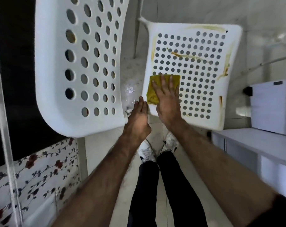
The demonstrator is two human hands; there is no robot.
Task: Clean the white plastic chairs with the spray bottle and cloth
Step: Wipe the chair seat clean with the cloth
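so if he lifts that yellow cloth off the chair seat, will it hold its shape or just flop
Probably flop: the yellow cloth lies folded flat under the right hand, following the chair seat. It looks thin, so likely light. Pushed, it should slide rather than roll, perhaps dragging on the seat's holes.

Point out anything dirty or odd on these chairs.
The right chair seat carries yellow-brown smears along its edges and across the middle, beyond the yellow cloth under the right hand.
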